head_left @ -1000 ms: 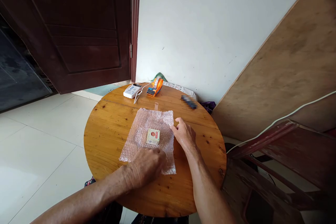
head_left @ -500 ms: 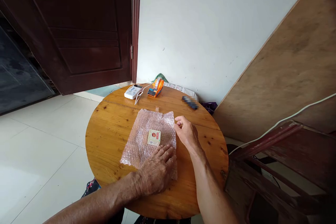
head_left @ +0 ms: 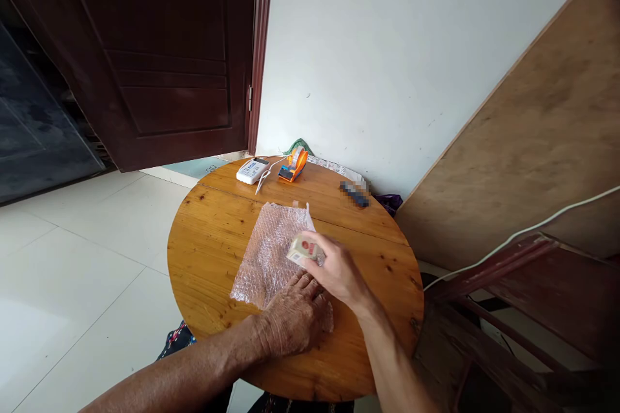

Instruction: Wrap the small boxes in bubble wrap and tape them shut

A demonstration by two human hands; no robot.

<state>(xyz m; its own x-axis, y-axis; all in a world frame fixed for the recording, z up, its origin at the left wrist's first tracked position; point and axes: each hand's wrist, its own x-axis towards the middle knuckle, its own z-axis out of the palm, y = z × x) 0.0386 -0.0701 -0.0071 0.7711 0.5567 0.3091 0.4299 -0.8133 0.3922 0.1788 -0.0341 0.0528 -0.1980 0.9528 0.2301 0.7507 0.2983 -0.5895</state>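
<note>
A sheet of bubble wrap (head_left: 271, 248) lies on the round wooden table (head_left: 213, 245). My right hand (head_left: 336, 271) is closed on a small cream box with a red mark (head_left: 303, 249) and holds it tilted just above the sheet's right side. My left hand (head_left: 295, 319) lies flat with its fingers stretched out, pressing down the near right corner of the bubble wrap.
At the table's far edge sit a white device with a cord (head_left: 252, 170), an orange tape dispenser (head_left: 293, 165) and a small dark object (head_left: 354, 193). A dark wooden door (head_left: 165, 58) stands behind, and a large wooden board (head_left: 523, 129) leans at the right.
My right hand has left the sheet's right edge and picked the small box up off the bubble wrap. My left hand has slid right onto the sheet's near corner.
</note>
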